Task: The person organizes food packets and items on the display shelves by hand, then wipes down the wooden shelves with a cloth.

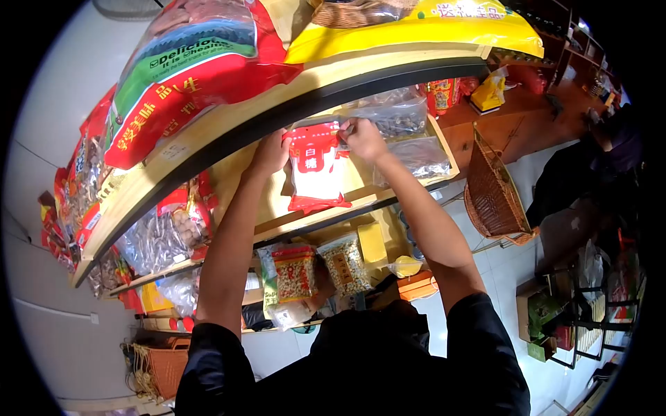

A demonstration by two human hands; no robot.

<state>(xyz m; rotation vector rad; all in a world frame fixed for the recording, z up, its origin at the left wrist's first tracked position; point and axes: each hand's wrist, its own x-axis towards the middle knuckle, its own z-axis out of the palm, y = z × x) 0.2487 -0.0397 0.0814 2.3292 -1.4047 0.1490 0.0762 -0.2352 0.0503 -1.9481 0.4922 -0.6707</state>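
A red and white bag of white sugar (pixel 316 170) stands upright on the middle wooden shelf (pixel 267 215), its label facing me. My left hand (pixel 272 151) is closed at the bag's upper left corner. At the upper right corner, my right hand (pixel 364 139) pinches the bag's edge with curled fingers. Just right of the bag, clear plastic bags of dark dried goods (pixel 402 114) lie on the same shelf. Further left on that shelf sit clear bags of dried food (pixel 163 236).
Large red and green snack bags (pixel 198 69) and a yellow bag (pixel 416 31) rest on the top shelf, whose dark edge (pixel 305 97) overhangs my hands. Below are bags of nuts or beans (pixel 295 277). A wicker basket (pixel 496 191) stands right; a person in dark clothes (pixel 576 173) is beyond.
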